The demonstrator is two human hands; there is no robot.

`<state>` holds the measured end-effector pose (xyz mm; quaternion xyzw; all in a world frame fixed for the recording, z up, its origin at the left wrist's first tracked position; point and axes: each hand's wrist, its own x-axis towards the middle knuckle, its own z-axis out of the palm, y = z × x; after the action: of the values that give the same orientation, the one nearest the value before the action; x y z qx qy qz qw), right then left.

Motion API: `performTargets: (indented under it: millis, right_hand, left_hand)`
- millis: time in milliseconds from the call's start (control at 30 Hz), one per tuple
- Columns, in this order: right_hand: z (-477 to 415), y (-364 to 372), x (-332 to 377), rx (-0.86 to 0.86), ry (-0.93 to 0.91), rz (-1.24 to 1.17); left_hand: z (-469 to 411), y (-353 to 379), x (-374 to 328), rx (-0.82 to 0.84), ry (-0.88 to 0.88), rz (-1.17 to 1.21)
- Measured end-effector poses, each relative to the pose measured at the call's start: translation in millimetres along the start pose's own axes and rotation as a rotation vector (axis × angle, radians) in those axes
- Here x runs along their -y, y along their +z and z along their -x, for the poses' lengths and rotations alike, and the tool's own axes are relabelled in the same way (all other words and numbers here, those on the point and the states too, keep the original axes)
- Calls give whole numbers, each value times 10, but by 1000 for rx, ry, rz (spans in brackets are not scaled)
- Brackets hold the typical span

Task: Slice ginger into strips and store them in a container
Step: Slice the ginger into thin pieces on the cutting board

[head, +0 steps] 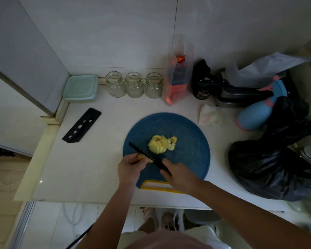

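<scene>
Ginger (141,156) is being pinched by fingers (131,157) of the left hand (128,168) near the front edge of the cutting board (187,126); the knife (142,152) is being clamped by fingers of the right hand (178,174).

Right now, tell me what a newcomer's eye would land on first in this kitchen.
The round blue cutting board in the middle of the counter draws the eye, with a pile of yellow ginger slices on it. At its near edge the left hand holds a ginger piece while the right hand grips a black knife against it. Three empty glass jars stand in a row by the back wall.
</scene>
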<state>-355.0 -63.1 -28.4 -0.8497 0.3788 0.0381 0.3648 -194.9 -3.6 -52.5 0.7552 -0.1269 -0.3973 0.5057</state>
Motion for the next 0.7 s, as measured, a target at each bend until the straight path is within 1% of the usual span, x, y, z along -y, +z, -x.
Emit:
performTargets:
  millis: [300,500,700]
  right_hand:
    - [50,-75,22,-28,-28,8]
    - [67,-148,35,-101,-57,20]
    - [74,-191,19,-60,-76,-39]
  left_hand:
    - [-37,-4,48,-6,-8,17]
    - [-81,12,64,1,-31,37]
    - [-83,10,69,12,-29,56]
